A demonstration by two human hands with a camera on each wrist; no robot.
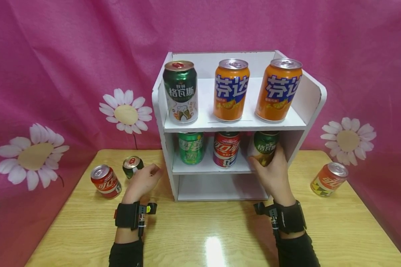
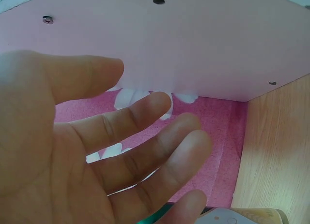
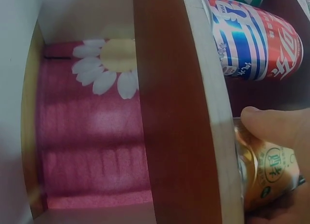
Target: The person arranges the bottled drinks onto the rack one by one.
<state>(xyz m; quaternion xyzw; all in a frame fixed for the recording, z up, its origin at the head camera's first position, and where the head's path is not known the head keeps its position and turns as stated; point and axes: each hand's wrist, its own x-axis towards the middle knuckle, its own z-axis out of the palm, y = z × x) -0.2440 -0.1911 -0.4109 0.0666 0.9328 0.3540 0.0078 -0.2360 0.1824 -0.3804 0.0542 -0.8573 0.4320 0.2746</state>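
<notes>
My right hand (image 1: 273, 168) grips a green and gold can (image 1: 266, 147) standing at the right end of the middle shelf of a white shelf unit (image 1: 232, 124). In the right wrist view my thumb (image 3: 278, 129) lies across that can (image 3: 266, 173), beside a red cola can (image 3: 256, 40). My left hand (image 1: 146, 177) rests on the table left of the unit, fingers relaxed and holding nothing, close to a dark green can (image 1: 132, 165). The left wrist view shows the same hand (image 2: 101, 151) with its fingers loosely spread.
The top shelf holds a green can (image 1: 181, 92) and two orange cans (image 1: 231, 89) (image 1: 279, 90). A green soda can (image 1: 191, 147) and the red cola can (image 1: 226, 149) share the middle shelf. Red cans stand on the wooden table at left (image 1: 106, 181) and right (image 1: 329, 179). The bottom shelf (image 1: 220, 187) holds nothing.
</notes>
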